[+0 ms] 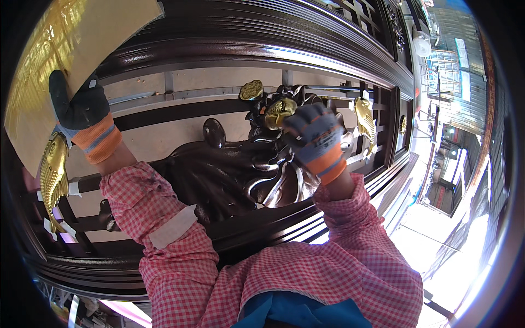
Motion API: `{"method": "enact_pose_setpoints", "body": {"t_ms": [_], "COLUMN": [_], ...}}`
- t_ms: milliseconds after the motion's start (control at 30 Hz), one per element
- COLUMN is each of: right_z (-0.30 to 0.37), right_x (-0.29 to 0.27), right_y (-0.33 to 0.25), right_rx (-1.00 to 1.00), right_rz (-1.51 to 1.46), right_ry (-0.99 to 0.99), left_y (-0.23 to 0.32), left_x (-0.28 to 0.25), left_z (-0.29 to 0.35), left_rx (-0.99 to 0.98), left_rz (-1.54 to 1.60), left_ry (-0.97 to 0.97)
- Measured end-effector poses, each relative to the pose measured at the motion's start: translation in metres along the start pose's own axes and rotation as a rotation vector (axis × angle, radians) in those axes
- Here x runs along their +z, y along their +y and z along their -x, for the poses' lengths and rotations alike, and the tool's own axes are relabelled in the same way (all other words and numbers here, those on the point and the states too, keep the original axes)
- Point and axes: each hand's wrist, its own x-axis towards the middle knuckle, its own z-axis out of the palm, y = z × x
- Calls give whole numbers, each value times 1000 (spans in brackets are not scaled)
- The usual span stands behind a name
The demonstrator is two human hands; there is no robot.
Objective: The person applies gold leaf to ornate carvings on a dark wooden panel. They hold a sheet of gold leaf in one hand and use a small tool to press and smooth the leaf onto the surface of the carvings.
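My left hand point(87, 112), in a dark-coated glove with an orange cuff, grips the lower edge of a tan sheet point(117, 46) with a shiny yellowish face. Part of its fingers is hidden by the sheet. My right hand point(317, 131), gloved alike, is closed beside a gold-coloured flower-like ornament point(280, 113) on a dark brown metal panel point(213, 169) with raised, flowing relief. Whatever lies between its fingertips, if anything, is too small to make out. Below my left hand a gold fish ornament point(53, 177) is fixed on the bars, with white tape around it.
A second gold fish point(365, 121) with tape pieces stands right of my right hand. A small gold disc-like ornament point(251, 90) sits above the flower. A ribbed dark frame point(229, 33) runs along the far side. A strip of white tape point(173, 227) sticks to my left sleeve.
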Motion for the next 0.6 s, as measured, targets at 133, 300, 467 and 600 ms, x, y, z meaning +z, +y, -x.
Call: {"method": "enact_pose_setpoints", "body": {"t_ms": [133,300,467,600], "right_z": [-1,-2,-5,-12], "right_x": [-10,0,5,6], "right_y": [-3,11,13,25], "right_rx": [56,136,53,66], "right_rz": [-142,64,-74,-71], "right_ry": [-8,53,1,196], "left_y": [-29,-29,-20,-6], "left_x": [-13,-13,-7,4], "left_z": [0,-1,2,0], "left_rx": [92,89,173,175], "left_rz": [-130,-237,-363,-235], "left_ry": [-93,-93,-63,16]}}
